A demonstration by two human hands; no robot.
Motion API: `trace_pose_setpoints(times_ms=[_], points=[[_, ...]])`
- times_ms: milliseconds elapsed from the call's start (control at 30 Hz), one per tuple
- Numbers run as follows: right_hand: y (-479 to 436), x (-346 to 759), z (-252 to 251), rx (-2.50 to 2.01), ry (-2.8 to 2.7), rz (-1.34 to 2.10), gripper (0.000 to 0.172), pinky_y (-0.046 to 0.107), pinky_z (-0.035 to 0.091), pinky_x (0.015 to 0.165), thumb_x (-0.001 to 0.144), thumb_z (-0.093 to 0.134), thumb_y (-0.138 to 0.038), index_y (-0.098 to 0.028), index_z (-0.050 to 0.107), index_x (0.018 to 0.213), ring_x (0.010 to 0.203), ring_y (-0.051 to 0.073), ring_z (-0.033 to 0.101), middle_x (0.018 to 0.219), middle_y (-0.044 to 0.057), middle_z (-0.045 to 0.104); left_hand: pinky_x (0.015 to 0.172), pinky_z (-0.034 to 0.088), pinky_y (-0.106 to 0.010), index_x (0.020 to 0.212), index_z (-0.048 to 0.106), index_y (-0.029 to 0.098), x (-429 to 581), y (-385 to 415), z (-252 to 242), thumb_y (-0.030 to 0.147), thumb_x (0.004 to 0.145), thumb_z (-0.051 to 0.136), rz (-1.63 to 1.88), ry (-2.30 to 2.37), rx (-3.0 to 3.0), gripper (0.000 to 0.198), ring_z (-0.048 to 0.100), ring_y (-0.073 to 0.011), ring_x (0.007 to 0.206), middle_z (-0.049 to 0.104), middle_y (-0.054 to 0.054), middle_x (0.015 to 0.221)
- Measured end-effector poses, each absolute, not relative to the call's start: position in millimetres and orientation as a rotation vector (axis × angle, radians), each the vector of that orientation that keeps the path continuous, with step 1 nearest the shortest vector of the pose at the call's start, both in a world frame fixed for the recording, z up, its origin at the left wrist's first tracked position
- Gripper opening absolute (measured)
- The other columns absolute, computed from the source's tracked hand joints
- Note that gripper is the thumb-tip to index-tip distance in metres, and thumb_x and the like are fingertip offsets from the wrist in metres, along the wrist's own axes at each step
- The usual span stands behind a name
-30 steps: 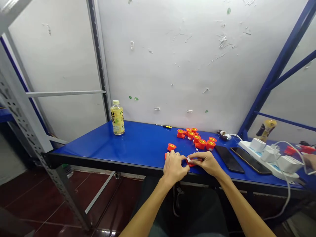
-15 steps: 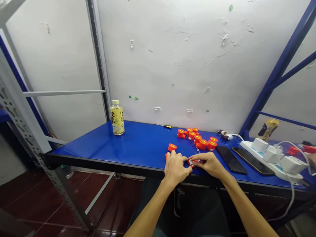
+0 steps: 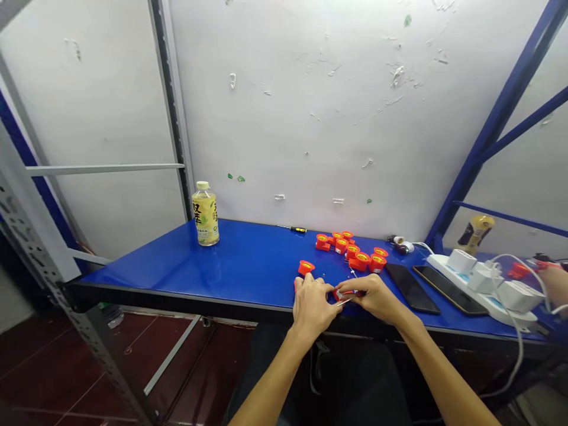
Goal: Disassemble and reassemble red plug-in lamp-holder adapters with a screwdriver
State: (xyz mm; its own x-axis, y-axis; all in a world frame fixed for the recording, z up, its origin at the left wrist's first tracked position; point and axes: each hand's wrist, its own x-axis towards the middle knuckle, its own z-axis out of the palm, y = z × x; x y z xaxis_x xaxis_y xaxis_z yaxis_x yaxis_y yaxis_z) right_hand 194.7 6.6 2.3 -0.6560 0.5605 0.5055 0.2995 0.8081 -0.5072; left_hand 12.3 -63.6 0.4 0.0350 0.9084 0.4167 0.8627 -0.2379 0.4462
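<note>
At the table's front edge, both hands pinch a small red piece (image 3: 338,294), which looks like one of the red lamp sockets; fingers cover much of it. My left hand (image 3: 313,305) is closed on its left side. My right hand (image 3: 371,297) is closed on its right side, fingertips on top. A thin pale strip (image 3: 345,301) sticks out between the hands; its kind is unclear. Just beyond my left fingers stands a red lamp socket (image 3: 306,268) with a yellow-lined round mouth. Several more red lamp sockets (image 3: 358,261) are grouped farther back.
A yellow drink bottle (image 3: 205,214) stands at the left on the blue table (image 3: 177,266). A screwdriver (image 3: 298,229) lies by the wall. Two phones (image 3: 410,288) and a white power strip (image 3: 494,299) with adapters lie right. Another person's hand (image 3: 554,284) is at the right edge.
The view has shifted slightly. The pale strip between my hands now points toward the lower left. Another person's hand at the right edge shows more, near a red piece.
</note>
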Motion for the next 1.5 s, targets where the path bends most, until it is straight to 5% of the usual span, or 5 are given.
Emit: trace_pose_setpoints(times_ms=[367, 700, 1500], points=[[-2, 190, 9, -0.663, -2.370, 0.499, 0.020, 0.029, 0.059, 0.072, 0.091, 0.060, -0.030, -0.024, 0.079, 0.094, 0.079, 0.022, 0.072, 0.087, 0.005, 0.077, 0.081, 0.034, -0.043, 0.085, 0.077, 0.027, 9, -64, -1, 0.064, 0.088, 0.053, 0.973, 1.870, 2.239, 0.044, 0.051, -0.0262, 0.091, 0.069, -0.006, 0.082], [-4, 189, 8, -0.680, -2.358, 0.525, 0.021, 0.028, 0.059, 0.073, 0.090, 0.058, -0.027, -0.024, 0.079, 0.092, 0.080, 0.021, 0.072, 0.090, 0.004, 0.077, 0.084, 0.035, -0.042, 0.083, 0.077, 0.027, 12, -67, -1, 0.052, 0.084, 0.066, 0.981, 1.865, 2.227, 0.027, 0.050, -0.0253, 0.093, 0.068, -0.004, 0.081], [-4, 192, 6, -0.713, -2.368, 0.459, 0.022, 0.032, 0.060, 0.078, 0.089, 0.057, -0.024, -0.025, 0.079, 0.093, 0.086, 0.024, 0.074, 0.092, 0.004, 0.077, 0.088, 0.034, -0.043, 0.091, 0.078, 0.028, 12, -67, 0, 0.058, 0.085, 0.063, 0.974, 1.840, 2.229, 0.034, 0.050, -0.0267, 0.096, 0.069, -0.006, 0.084]])
